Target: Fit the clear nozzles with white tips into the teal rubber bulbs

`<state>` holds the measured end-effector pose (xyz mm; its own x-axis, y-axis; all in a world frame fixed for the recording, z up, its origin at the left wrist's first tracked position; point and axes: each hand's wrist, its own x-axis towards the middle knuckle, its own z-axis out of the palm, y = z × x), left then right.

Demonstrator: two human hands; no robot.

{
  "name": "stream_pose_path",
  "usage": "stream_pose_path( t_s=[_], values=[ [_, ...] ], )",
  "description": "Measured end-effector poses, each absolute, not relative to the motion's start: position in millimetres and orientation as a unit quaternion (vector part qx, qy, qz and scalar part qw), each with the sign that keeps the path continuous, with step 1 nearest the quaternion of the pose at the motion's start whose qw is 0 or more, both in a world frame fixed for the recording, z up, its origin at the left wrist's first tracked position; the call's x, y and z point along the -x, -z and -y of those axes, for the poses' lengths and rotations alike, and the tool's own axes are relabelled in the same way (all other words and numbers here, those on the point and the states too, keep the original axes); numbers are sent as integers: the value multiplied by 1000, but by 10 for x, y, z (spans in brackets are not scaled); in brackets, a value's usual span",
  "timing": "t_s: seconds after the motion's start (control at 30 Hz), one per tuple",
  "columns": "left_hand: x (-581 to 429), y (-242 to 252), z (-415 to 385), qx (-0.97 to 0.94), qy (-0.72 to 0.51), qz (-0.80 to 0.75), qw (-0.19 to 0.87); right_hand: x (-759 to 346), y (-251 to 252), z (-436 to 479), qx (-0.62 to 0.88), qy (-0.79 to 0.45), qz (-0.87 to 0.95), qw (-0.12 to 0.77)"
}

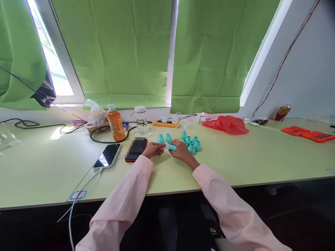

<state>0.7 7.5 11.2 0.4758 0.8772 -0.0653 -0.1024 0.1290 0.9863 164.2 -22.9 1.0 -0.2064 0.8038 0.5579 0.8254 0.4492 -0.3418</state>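
Observation:
My left hand [154,150] pinches a small whitish, partly clear piece [166,146] between thumb and fingers. In my right hand [181,150] is a teal bulb-shaped piece [172,147], lying sideways with its end against the whitish piece. Whether the two parts are joined or only touching, I cannot tell. Just beyond my hands stand two similar teal pieces, a left one [160,138] and a right one [169,138]. Several more teal pieces [192,149] with open necks stand in a cluster right of my right hand, which partly hides some.
A dark phone [136,149] lies beside my left hand; a pale phone [107,156] with a cable is farther left. Behind are an orange drink bottle [115,123], a clear jar [141,120], a yellow power strip [165,124] and a red plastic bag [225,124]. Orange tool cases [309,133] lie far right.

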Motion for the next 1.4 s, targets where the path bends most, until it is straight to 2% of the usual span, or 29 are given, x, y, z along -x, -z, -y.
stream_pose_path(
  t_s=[0.33, 0.67, 1.1, 1.4],
  values=[
    [-45, -87, -29, -624, -382, -361, 578, -1560, 50, 259, 595, 47, 745, 299],
    [-36, -21, -97, -688, -380, -315, 532, -1582, 81, 223, 599, -41, 746, 287],
    [-31, -46, -93, -702, -374, -271, 542, -1593, 132, 187, 559, -261, 699, 361],
    [-46, -108, -49, -618, -467, -250, 582, -1510, -66, 265, 435, -451, 624, 467]
  ],
)
